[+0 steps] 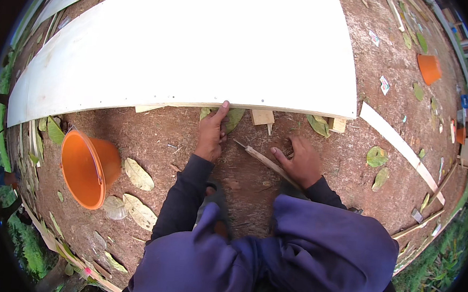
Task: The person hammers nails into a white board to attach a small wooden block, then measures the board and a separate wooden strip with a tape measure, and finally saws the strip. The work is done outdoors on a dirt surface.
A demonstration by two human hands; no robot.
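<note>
A large white panel (213,48) on a wooden frame lies in front of me, with small nail heads along its near edge. My left hand (211,136) grips that edge, thumb on top and fingers curled below. To its right, my right hand (302,162) is low over the ground, thumb and fingers apart. A slim wooden-handled tool (268,163) with a thin pointed metal tip slants past its thumb; the far end runs out of sight by the wrist. Wood blocks (262,117) stick out from under the panel's edge.
An orange bucket (85,169) lies tilted at the left; another orange bucket (429,69) is at the far right. A pale curved strip (402,151) lies right of the panel. Dry leaves (140,211) and wood scraps are scattered over the brown dirt ground (188,197).
</note>
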